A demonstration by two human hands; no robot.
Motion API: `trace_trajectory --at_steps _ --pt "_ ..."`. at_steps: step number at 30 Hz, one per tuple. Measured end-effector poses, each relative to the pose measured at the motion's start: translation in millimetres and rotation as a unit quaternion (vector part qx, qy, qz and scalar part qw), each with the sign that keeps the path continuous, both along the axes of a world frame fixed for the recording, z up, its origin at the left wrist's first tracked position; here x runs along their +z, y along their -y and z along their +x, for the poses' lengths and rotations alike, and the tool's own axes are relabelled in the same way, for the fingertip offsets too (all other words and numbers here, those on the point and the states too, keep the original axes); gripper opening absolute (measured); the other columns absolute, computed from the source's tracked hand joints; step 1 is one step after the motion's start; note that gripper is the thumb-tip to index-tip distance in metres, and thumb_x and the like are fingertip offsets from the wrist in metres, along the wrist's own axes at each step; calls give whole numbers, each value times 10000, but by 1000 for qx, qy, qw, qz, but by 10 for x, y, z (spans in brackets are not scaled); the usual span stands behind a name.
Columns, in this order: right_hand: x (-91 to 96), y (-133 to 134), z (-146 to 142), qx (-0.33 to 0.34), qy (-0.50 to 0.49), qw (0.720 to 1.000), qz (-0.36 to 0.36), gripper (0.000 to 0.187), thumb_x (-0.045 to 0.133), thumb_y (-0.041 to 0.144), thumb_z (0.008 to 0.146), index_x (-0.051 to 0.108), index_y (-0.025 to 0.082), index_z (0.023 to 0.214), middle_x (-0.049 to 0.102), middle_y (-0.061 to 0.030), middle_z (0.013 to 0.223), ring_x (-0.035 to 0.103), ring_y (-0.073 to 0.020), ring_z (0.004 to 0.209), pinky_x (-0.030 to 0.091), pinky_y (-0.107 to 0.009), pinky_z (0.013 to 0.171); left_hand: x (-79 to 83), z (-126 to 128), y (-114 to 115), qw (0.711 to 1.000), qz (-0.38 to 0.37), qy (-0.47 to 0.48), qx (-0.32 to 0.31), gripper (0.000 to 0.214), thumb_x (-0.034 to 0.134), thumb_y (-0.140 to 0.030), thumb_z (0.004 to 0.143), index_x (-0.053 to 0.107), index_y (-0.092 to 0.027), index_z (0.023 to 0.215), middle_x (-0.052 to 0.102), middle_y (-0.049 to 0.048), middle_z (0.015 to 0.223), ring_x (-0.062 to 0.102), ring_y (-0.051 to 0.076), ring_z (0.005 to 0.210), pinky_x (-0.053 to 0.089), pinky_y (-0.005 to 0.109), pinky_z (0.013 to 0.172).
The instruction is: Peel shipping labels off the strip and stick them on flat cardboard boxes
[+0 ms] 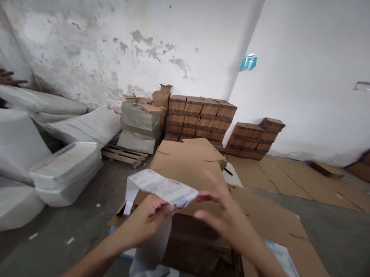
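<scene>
My left hand (156,214) is closed on the near edge of a white printed label (165,187), thumb on top. The label is tilted above a stack of flat cardboard boxes (186,159). My right hand (221,208) is at the label's right end, fingers spread and somewhat blurred; whether a fingertip touches the label I cannot tell. A white paper strip (155,242) hangs below my left hand, down to a loose pile of white paper at the bottom. Another printed label (285,263) lies on the cardboard (271,216) beside my right forearm.
Bundled flat boxes (202,114) stand against the wall, with a smaller stack (251,139) to their right. White wrapped bundles (65,170) fill the left side near a wooden pallet (125,154). A black pen-like object (228,171) lies behind the near stack.
</scene>
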State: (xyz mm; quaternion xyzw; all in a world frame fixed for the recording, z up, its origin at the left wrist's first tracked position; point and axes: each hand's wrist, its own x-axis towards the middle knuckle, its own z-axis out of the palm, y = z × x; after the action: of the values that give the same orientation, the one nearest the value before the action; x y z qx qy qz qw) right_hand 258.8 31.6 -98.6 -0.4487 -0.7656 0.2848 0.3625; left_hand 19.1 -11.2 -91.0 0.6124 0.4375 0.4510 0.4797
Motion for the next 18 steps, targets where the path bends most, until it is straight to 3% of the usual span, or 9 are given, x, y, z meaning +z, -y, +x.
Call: trace_trajectory --at_steps 1,3,5,8,11,14,16,18 --pt "64 29 -284 48 18 998 31 512 581 377 825 434 278 1305 656 -53 1108 608 -200 1040 488 -378 908 -7 -6 22 1000 10 -5 0 273 640 -310 793 724 -204 1031 694 73 1139 528 289 1202 315 401 1092" --pt "91 89 -679 81 36 989 115 225 521 271 871 586 264 1086 674 -26 1041 613 -183 985 494 -344 846 -26 -63 65 997 -38 63 6 327 688 -319 749 710 -191 1049 685 80 1154 548 292 1175 346 401 1071" --pt "18 138 -877 81 20 977 197 182 471 194 889 601 234 1010 683 -30 972 615 -170 895 489 -319 774 -42 -145 81 971 -140 194 26 377 659 -376 763 695 -144 1058 698 118 1113 610 309 1081 450 404 974" --pt "-46 179 -948 123 11 954 272 182 460 144 882 593 209 989 657 -49 914 584 -167 855 467 -315 765 -81 -309 -14 903 -246 336 107 383 512 -331 860 659 -53 1079 724 170 996 674 305 940 539 384 820" --pt "127 62 -851 111 -42 962 247 133 453 179 886 569 214 832 586 -48 895 550 -168 886 454 -306 764 -197 -615 -214 872 -208 380 229 354 420 -191 892 599 1 1130 730 175 927 699 253 842 567 325 732" --pt "309 -338 -680 -16 -133 974 184 143 399 292 915 516 218 878 562 -34 856 552 -153 807 459 -284 699 -365 -927 -365 840 -133 404 336 374 303 -125 918 553 -9 1170 733 132 863 702 188 797 569 264 713" --pt "277 -666 -587 -82 -34 986 139 213 378 347 910 537 205 902 565 -27 771 549 -160 724 455 -292 661 -447 -985 -392 845 -137 400 326 353 320 -135 919 577 -26 1136 732 123 840 702 192 757 570 275 687" --pt "130 -907 -519 -100 112 984 101 251 460 370 859 593 181 959 605 -68 815 571 -209 797 455 -344 727 -484 -905 -369 879 -176 343 281 289 444 -180 894 621 -37 1071 731 120 802 695 205 688 561 284 637"
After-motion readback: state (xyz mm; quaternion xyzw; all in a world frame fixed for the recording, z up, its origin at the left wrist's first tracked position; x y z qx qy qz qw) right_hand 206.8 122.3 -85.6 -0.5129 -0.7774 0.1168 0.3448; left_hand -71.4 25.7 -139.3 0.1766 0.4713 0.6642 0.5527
